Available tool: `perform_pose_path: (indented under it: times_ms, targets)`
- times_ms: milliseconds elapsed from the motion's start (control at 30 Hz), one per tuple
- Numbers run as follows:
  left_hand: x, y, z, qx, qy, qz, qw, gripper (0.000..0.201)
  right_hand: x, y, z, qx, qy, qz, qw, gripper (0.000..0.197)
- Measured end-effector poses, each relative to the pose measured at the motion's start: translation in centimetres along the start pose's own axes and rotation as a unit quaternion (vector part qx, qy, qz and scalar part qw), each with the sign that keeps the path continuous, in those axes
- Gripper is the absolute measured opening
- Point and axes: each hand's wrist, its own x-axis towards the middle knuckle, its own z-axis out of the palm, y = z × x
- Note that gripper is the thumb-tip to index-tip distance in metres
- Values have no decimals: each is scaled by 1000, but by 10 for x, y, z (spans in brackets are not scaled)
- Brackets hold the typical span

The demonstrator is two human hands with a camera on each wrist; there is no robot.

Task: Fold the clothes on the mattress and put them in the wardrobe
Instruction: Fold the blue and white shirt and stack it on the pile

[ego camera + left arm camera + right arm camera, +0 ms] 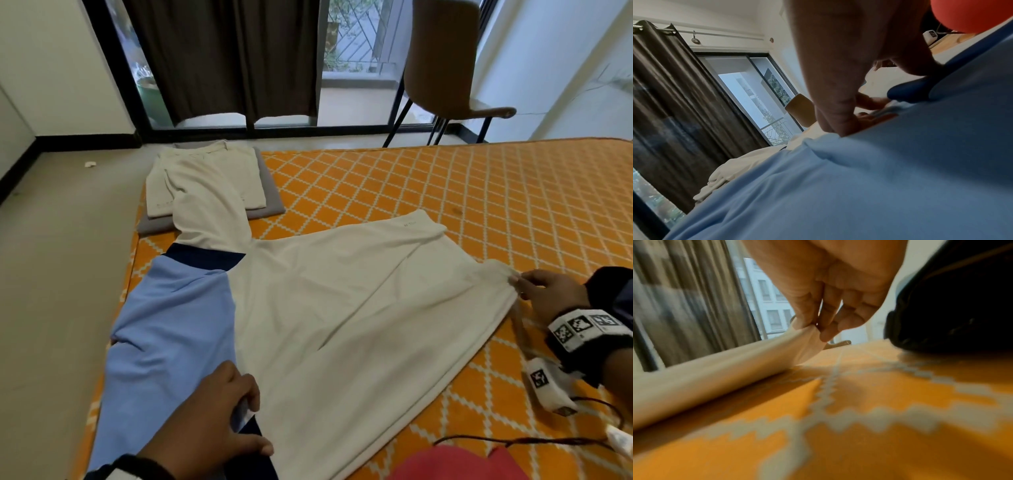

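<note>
A cream shirt (342, 308) with a light blue shoulder and navy bands lies spread on the orange patterned mattress (445, 192). One cream sleeve reaches back over the folded stack (205, 178). My left hand (239, 414) grips the shirt at the collar near the front edge; in the left wrist view its fingers (838, 126) curl down onto the blue cloth (859, 186). At the right, my right hand (524, 284) pinches the hem corner and lifts it slightly. The right wrist view shows thumb and fingers (818, 327) pinching the cream edge (715, 378) just above the mattress (879, 418).
The stack is a folded cream garment on a folded grey one at the mattress's back left corner. A brown chair (445, 68) stands behind the mattress by the curtained window (222, 58). A black cable (513, 442) and red cloth (455, 462) lie near me. Bare floor runs along the left.
</note>
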Motion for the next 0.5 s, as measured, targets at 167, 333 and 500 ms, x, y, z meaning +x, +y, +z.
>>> perform_pose_path:
  times_ms: [167,333,500]
  targets:
    - [1,-2,-1,64,-79,16,995,68,-3,13,-7,-127,32,-57,990,29]
    - [-1,0,-4,8,-99,13,995,68,-8,30,-8,-35,72,-22,997,35]
    - [-10,2,-5,-128,-141,-1,982,57,-7,30,0,196,59,48,978,26]
